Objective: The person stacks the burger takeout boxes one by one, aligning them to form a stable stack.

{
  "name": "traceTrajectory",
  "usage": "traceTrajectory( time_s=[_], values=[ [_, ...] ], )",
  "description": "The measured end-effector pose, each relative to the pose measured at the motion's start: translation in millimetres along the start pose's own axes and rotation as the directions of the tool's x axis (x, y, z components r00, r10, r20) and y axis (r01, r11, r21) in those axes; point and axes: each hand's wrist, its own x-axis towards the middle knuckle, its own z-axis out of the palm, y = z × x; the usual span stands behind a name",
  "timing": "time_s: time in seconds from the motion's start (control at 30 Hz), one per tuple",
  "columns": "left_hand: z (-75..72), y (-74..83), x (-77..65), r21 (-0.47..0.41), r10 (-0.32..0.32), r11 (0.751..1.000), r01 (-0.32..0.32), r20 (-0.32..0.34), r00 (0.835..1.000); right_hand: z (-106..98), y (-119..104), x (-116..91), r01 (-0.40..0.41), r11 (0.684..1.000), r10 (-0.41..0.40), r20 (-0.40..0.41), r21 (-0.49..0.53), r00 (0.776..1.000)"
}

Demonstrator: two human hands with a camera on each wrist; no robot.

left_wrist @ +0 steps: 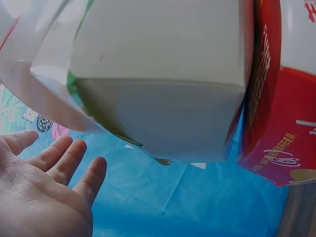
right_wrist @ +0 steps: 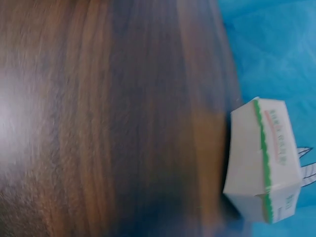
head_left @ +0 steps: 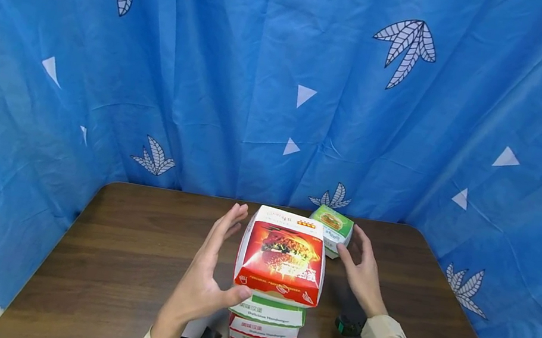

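A stack of cardboard burger boxes stands in the middle in the head view. On top is a large red burger box (head_left: 283,253) with a burger picture; below it sit a green-edged burger box (head_left: 273,312) and red-edged ones (head_left: 264,330). My left hand (head_left: 199,289) is beside the stack's left side, fingers spread and thumb towards the top box's lower corner. The left wrist view shows that palm (left_wrist: 44,197) apart from the boxes. My right hand (head_left: 365,275) is at the right of a green-topped burger box (head_left: 330,226) farther back, thumb overlapping its near corner, fingers loosely bent.
The brown wooden table (head_left: 139,267) carries all the boxes. A blue patterned curtain (head_left: 240,97) hangs behind and along both sides. In the right wrist view the green-edged box (right_wrist: 247,153) stands close to the table's far edge.
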Motion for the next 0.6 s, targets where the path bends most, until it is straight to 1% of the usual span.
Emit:
traceTrajectory(
  time_s=[0.3,0.5,0.6],
  values=[
    [1.1,1.3,-0.7,-0.001,-0.016,1.000,0.016,-0.001,1.000,2,18,17,-0.046,0.996,0.044,-0.021,-0.076,0.999],
    [1.4,1.2,-0.7,0.000,-0.036,0.999,0.036,-0.001,0.999,4,27,27,-0.107,0.989,0.105,-0.024,-0.107,0.994],
    [1.8,0.5,-0.3,0.000,-0.034,0.999,0.034,0.001,0.999,6,31,31,-0.128,0.985,0.127,-0.020,-0.118,0.992]
  ],
)
